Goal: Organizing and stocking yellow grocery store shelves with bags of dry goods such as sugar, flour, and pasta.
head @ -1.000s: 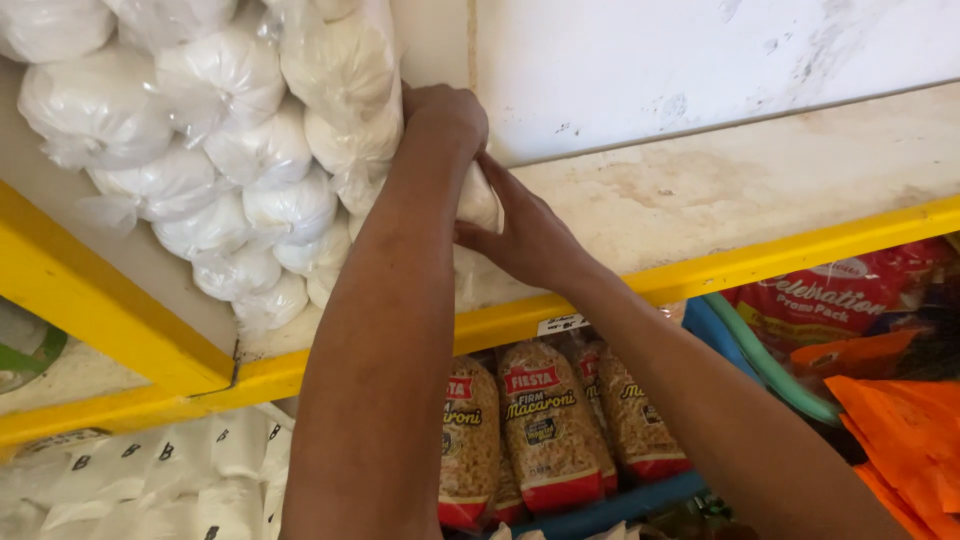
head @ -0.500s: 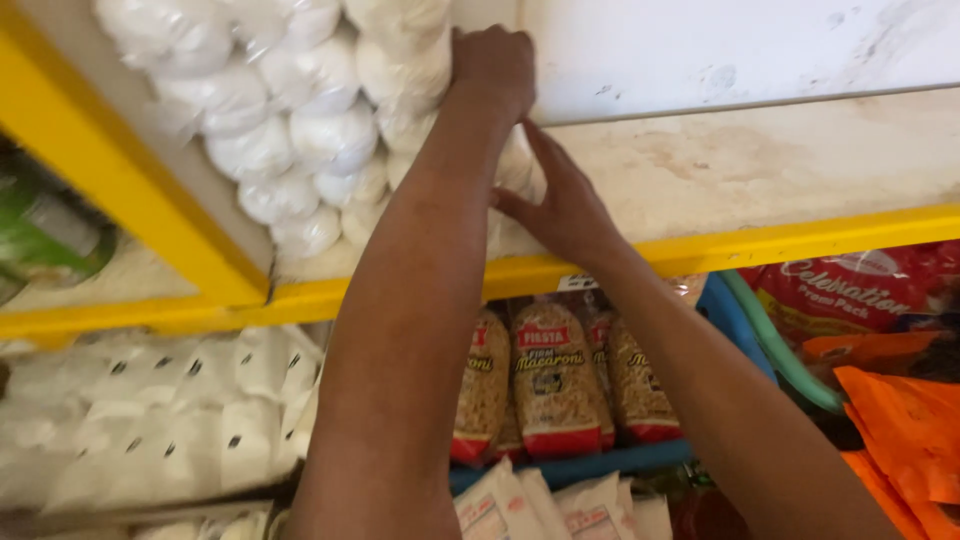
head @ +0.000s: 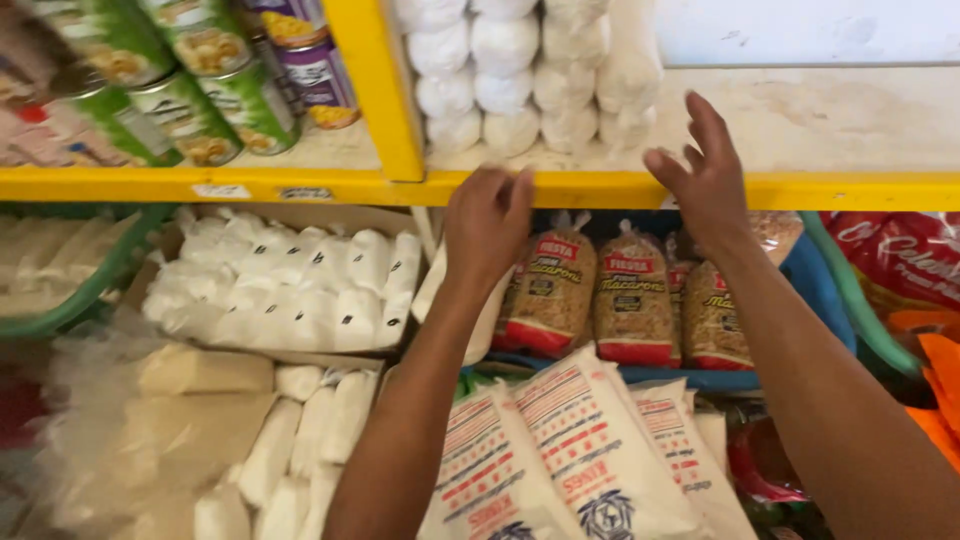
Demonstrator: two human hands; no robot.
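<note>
Right hand point(head: 705, 175): hovers just over the front edge of the upper shelf point(head: 860, 190), palm toward the shelf board, fingers fanned wide, grips nothing. Sits near the right side of the stacked white bags point(head: 540, 90) without touching them.

Left hand point(head: 490, 225): hangs in front of the same yellow edge, a little lower and further left, back turned to the camera. Fingers close together and lightly bent, tips up against the edge; shows nothing between them, though the palm itself stays hidden.

Stacked white bags: stand at the left end of this bay, on the shelf board, several columns of small knotted pouches piled one on another. Press against the yellow upright point(head: 365, 80), most likely so that the soft, round pouches lean on something firm and do not roll off the front edge. Leave the rest of the board to the right bare.

Beyond the upright, on the left bay: green and purple cans point(head: 190, 100), tipped on their sides and stacked.

Under the shelf edge, between the two forearms: macaroni packs point(head: 630, 300) set upright in a row, faces forward, probably for easy reading. Left of them, a carton of more white pouches point(head: 290, 290), packed tight. At the bottom edge, big printed sacks point(head: 580, 450) lying flat. Far right, a red packet point(head: 900, 260) behind a green basket rim point(head: 850, 290).
</note>
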